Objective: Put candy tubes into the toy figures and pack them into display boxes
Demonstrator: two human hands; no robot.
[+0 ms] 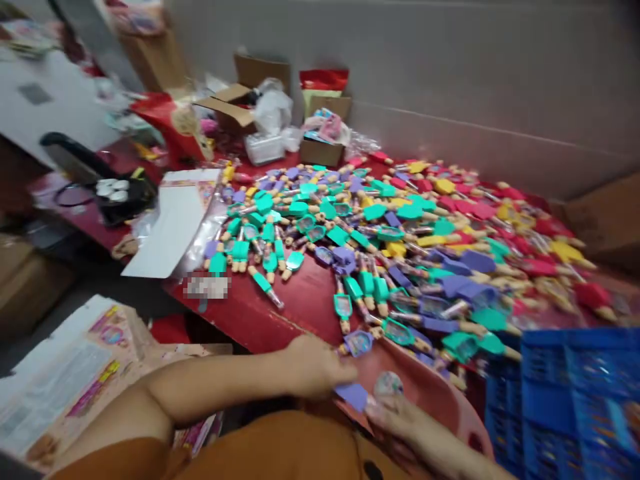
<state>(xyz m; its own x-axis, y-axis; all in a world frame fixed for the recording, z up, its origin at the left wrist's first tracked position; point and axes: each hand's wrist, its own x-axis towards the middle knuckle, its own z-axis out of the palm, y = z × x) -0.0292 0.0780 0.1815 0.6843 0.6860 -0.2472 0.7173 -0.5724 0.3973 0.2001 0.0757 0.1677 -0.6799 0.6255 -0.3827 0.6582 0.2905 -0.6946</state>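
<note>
i am watching from afar as a crowded red table (310, 293) is filling most of the view. a heap of small pieces (337, 235) in green, purple, yellow and red is spreading across it, many showing tan ends, and is reaching close to the working hands. a blue crate (547, 400) is crowding the right side, and a pink basin (445, 387) is sitting under and beside the hands. further back, an open cardboard box (227, 110) and a red bag (173, 127) are standing near the gray wall (425, 60). a white card (173, 230) is lying at the table's left, and a printed carton (65, 387) is occupying the lower left.

in front of the person's body, i am seeing a purple piece (353, 396), flat-faced and plain, its edges blurring. the left hand (315, 369) is gripping its left end, fingers closing narrowly; the right hand (403, 420) is pinching its right end. both are covering parts of it. a clear, speckled round thing (388, 385) is showing just above the right hand; whether it is being held, i am not able to tell.
</note>
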